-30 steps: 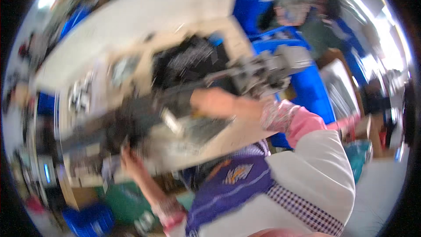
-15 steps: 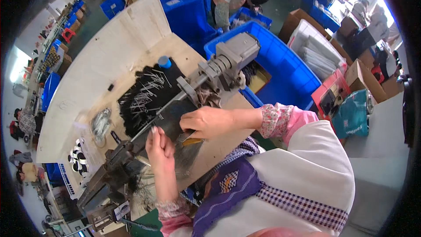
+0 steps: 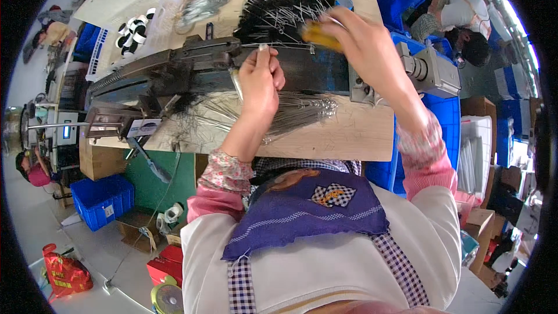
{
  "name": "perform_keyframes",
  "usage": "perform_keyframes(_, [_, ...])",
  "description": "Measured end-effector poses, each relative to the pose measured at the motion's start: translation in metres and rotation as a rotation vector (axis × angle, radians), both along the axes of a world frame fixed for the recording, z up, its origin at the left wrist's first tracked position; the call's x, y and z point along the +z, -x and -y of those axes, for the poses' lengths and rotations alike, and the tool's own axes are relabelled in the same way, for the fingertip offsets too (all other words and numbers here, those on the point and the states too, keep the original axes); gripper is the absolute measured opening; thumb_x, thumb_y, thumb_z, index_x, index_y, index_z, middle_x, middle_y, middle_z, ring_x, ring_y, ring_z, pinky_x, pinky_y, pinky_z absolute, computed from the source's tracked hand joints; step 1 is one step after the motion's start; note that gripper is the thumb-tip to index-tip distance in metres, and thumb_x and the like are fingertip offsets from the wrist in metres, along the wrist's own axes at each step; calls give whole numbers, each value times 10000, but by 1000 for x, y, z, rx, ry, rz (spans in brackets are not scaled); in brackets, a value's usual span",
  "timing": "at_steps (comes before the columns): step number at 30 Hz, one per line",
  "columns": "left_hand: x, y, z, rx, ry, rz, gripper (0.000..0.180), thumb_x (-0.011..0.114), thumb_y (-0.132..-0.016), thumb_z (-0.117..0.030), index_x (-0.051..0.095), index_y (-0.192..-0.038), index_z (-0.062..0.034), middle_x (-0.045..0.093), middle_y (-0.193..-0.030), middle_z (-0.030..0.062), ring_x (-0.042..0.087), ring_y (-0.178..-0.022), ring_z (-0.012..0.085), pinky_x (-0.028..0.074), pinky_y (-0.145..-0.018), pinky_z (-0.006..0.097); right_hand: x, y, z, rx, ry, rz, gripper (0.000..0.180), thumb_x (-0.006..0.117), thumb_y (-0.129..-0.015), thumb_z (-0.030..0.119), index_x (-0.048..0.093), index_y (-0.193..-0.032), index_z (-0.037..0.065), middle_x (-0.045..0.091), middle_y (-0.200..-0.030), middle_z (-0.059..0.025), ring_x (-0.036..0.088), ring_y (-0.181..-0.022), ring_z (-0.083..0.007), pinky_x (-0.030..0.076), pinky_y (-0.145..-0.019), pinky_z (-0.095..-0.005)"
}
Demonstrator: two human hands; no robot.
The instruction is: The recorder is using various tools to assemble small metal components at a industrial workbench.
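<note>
My left hand (image 3: pixel 261 78) is closed over the long dark metal machine (image 3: pixel 314 72) on the bench, thumb and fingertips pinched at its far edge. Whatever lies between them is too small to make out. Held in my right hand (image 3: pixel 366 40) is a yellow object (image 3: pixel 322 36), smeared by motion, above the machine's far edge. Just beyond lies a heap of black-bristled brushes (image 3: pixel 285 14) with thin metal wire stems. On the near side of the machine, many loose wires (image 3: pixel 290 110) with looped ends lie on the wooden bench top (image 3: pixel 366 131).
A grey motor (image 3: pixel 436 72) sits at the machine's right end, above a blue crate (image 3: pixel 444 122). Black and white rolls (image 3: pixel 133 35) fill a clear tray at the left, near a plastic bag (image 3: pixel 200 9). Another person (image 3: pixel 459 11) bends down at the far right.
My view has swung round, so the machine now lies across it. My right hand, with the yellow object, has moved from the machine's near side to above its far edge. My left stays pinched.
</note>
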State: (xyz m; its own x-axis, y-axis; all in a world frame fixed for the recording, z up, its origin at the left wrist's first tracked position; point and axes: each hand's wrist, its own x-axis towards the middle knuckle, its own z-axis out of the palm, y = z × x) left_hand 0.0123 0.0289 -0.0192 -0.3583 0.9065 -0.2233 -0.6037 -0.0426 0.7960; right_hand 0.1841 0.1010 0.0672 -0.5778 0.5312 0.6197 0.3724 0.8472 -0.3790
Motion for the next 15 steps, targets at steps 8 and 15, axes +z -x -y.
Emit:
perform_keyframes(8, [0,-6,7,34,-6,-8,231,506,-982,-251,552,-846,-70,376,-562,-39,303,-432,77,244,-423,246,-26,71,-40,333,601,397,265,541,-879,56,615,-1110,-50,651,-814,-118,579,-648,-129,499,-619,-286])
perform_keyframes(15, [-13,2,5,-117,-53,-66,322,451,-999,-315,562,-855,-49,535,-646,18,449,-476,97,367,-448,250,-11,65,-56,290,1078,273,324,574,-926,145,575,-1200,-27,658,-813,-95,631,-684,-135,538,-646,-273])
